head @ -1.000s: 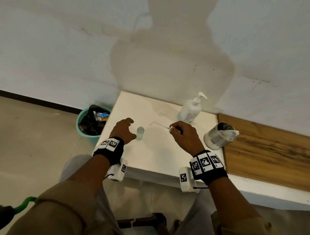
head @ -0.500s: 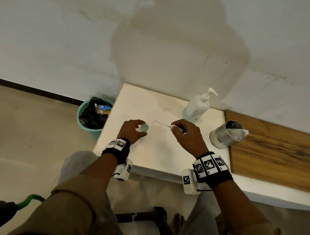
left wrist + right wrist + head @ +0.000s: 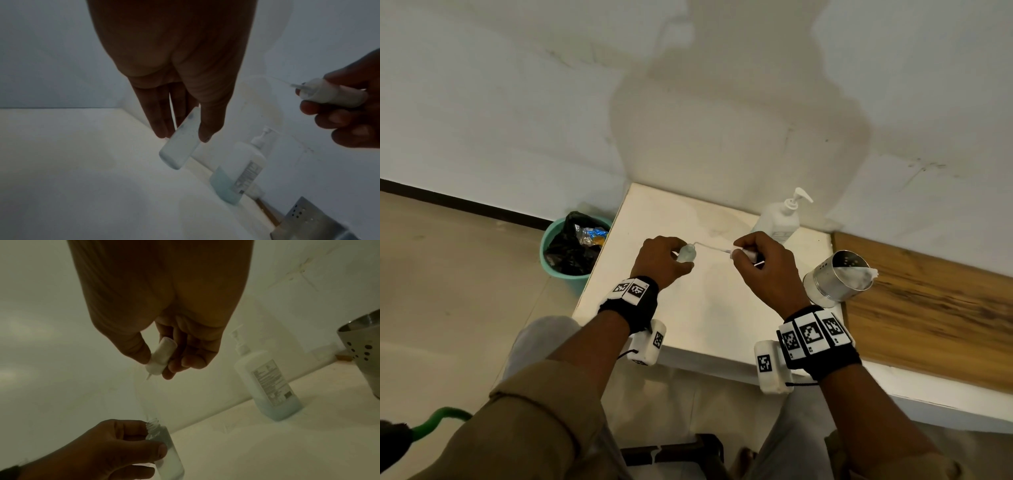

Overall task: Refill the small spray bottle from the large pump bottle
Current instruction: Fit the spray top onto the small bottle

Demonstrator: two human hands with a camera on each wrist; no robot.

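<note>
My left hand point(image 3: 666, 255) grips the small clear spray bottle point(image 3: 686, 254) point(image 3: 180, 146) point(image 3: 164, 449), lifted off the white table point(image 3: 709, 308) and tilted; its threaded neck is uncapped. My right hand point(image 3: 750, 255) pinches the white spray head point(image 3: 746, 254) point(image 3: 331, 94) point(image 3: 160, 356). Its thin dip tube point(image 3: 710, 246) reaches left to the bottle's mouth. The large pump bottle point(image 3: 779, 219) point(image 3: 240, 168) point(image 3: 267, 382) stands at the back by the wall, with bluish liquid in its lower part.
A perforated steel cup point(image 3: 835, 277) with a white tissue stands to the right, at the edge of a wooden board point(image 3: 928, 308). A teal bin point(image 3: 571, 246) with a black liner sits on the floor left of the table. The wall is close behind.
My left hand closed round the small bottle and lifted it off the table. The spray head's tube tip has come to the bottle's mouth. My head camera moved closer and lower.
</note>
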